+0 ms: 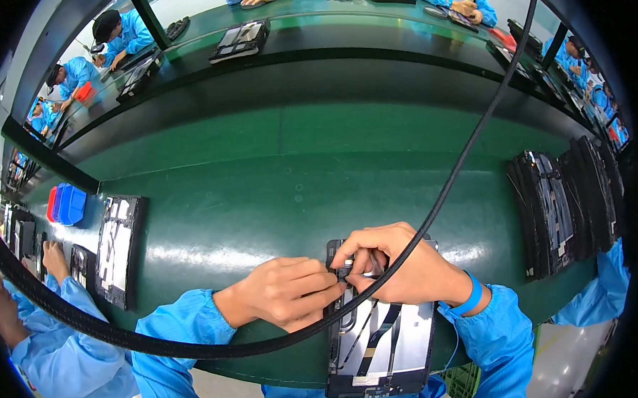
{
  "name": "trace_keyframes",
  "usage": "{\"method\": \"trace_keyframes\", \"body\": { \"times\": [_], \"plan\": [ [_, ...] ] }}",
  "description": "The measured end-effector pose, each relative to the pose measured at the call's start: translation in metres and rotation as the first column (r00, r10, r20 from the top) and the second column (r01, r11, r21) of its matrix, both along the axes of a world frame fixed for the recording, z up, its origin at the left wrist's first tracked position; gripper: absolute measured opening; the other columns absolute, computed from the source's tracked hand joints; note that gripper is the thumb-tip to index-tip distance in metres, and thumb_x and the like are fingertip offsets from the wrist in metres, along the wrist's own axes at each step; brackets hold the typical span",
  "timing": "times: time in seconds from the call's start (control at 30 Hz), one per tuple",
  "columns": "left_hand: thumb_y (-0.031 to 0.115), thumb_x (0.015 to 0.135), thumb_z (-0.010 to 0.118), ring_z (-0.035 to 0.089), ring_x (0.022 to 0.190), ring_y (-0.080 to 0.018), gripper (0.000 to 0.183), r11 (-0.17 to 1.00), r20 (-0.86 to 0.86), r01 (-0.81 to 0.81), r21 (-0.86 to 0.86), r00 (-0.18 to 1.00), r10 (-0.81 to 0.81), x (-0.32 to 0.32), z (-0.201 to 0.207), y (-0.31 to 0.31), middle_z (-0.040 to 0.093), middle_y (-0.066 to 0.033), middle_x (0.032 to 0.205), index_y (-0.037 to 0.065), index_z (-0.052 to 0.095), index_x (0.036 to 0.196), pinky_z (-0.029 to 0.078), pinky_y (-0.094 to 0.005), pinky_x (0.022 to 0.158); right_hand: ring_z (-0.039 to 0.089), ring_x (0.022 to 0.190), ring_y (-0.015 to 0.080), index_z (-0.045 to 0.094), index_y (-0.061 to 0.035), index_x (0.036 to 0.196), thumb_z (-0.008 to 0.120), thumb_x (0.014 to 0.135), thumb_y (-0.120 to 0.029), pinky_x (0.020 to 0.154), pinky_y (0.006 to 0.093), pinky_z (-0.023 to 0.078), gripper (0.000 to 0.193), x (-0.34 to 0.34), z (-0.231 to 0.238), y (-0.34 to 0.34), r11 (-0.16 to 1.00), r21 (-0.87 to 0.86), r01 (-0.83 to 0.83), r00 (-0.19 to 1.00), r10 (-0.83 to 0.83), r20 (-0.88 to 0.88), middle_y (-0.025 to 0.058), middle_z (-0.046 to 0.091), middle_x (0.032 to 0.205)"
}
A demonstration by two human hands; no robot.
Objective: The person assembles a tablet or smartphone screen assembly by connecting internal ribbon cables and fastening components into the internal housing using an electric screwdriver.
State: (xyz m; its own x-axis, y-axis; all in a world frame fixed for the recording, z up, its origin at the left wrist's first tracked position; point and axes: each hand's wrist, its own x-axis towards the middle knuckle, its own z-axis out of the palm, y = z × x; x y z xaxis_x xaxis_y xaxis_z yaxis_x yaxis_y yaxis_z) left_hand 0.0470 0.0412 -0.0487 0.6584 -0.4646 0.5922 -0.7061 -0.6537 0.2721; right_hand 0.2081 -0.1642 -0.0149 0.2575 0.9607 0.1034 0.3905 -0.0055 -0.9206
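The black-framed rectangular panel [416, 338] lies silver-side up at the near edge of the green table [262, 189], long axis near-to-far. Left hand [286, 291] and right hand [409, 263] curl at its far-left corner; grip cannot be told. Blue and red plastic bins [69, 206] stand toward the left edge.

Your sleeves [502, 335] are bright blue; the band [476, 295] at your right wrist is a matching blue. Before you, the device [409, 338] has a black frame around silver-grey panels, striped with dark strips [383, 337] (a whitish label [365, 381] lies near its lower edge). Your surface [213, 173] is deep green, streaked with white glare. The cable [184, 349] is black, finely braided. To your left, note one blue bin [71, 204] and one red bin [52, 203].
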Motion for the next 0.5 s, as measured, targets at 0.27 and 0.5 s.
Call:
{"method": "trace_keyframes", "body": {
  "times": [0.27, 0.5],
  "plan": [
    [0.006, 0.066, 0.073, 0.073, 0.081, -0.0248, 0.047, 0.999, 0.01, -0.049, 0.015, 0.999, 0.049, -0.003, 0.0, 0.0, 0.072, -0.0094, 0.094, 0.0, 0.081, 0.112, 0.063, -0.0363, 0.065, 0.067, 0.071, 0.019, 0.076, -0.0018, 0.107, 0.074, 0.082, 0.002, 0.065, 0.0366, 0.05, 0.025, -0.004, 0.011, 0.002, 0.992, -0.122, 0.025, 0.995, -0.037, -0.093, 0.009, 0.073, 0.079],
    [0.006, 0.072, 0.079, 0.071, 0.085, -0.0257, 0.038, 0.998, 0.041, -0.042, 0.039, 0.998, 0.04, -0.003, 0.009, 0.002, 0.072, -0.01, 0.101, -0.003, 0.079, 0.109, 0.062, -0.0374, 0.07, 0.067, 0.07, 0.0208, 0.075, -0.001, 0.109, 0.075, 0.081, 0.002, 0.066, 0.0379, 0.052, 0.028, -0.007, 0.01, 0.007, 0.996, -0.09, 0.025, 0.995, -0.034, -0.094, 0.0097, 0.072, 0.081]
  ]
}}
